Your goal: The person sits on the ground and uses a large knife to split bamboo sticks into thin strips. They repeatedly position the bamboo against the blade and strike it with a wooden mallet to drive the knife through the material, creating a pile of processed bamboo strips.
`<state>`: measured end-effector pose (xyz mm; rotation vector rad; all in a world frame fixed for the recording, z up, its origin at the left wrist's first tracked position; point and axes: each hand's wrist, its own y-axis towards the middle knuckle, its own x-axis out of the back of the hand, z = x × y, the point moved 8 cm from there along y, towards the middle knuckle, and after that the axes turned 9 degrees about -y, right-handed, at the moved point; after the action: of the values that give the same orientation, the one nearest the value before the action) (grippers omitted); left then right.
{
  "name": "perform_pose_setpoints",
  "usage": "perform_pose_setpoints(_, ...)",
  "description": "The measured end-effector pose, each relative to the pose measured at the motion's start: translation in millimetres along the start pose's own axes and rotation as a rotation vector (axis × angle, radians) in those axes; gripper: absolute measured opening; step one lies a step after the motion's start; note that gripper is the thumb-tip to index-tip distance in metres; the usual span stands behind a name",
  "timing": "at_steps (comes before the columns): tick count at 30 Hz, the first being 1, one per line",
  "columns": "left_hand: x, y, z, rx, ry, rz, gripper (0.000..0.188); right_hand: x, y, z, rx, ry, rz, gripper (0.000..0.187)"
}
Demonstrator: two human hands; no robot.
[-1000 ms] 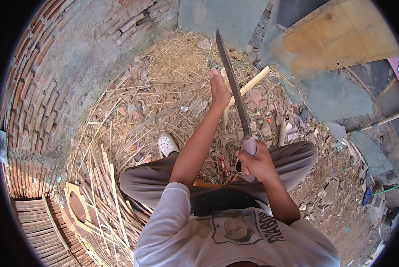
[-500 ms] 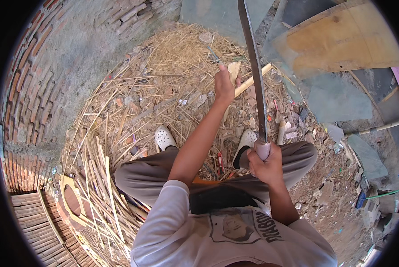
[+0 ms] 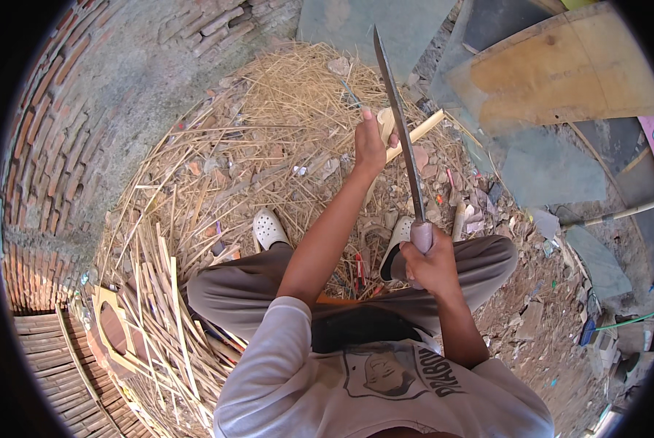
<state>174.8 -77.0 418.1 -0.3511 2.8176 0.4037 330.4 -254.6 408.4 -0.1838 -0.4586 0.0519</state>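
The long knife [image 3: 408,146] was held out over the littered ground [image 3: 272,164], its blade slanting forward and slightly left beside the pale wooden strip [image 3: 386,123]; whether they touched could not be told; the right hand [image 3: 434,264] was clamped round the knife's handle, elbow bent, forearm angled inward; the left hand [image 3: 371,146] was closed on the strip, arm stretched ahead, thumb extended forward; white clogs [image 3: 270,228] showed below; thin sticks [image 3: 175,321] lay heaped leftward.

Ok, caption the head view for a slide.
Right hand grips a long, dark-bladed metal knife by its mauve-grey handle; left hand holds a pale yellow bamboo-like strip.
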Motion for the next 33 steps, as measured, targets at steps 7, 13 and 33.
perform_pose_setpoints(7, 1.3, 5.7, 29.8, 0.083, -0.207, 0.084, 0.081, 18.2, -14.5, 60.9, 0.201, 0.116, -0.107, 0.014)
perform_pose_setpoints(13, -3.4, 7.1, 53.7, 0.15, -0.025, 0.049, 0.081, -12.6, 25.1, -17.7, 0.069, -0.18, -0.077, 0.017)
perform_pose_setpoints(33, -7.6, 2.9, 30.4, 0.039, -0.104, 0.182, 0.087, -17.9, 27.5, -34.8, 0.038, -0.014, -0.018, 0.014)
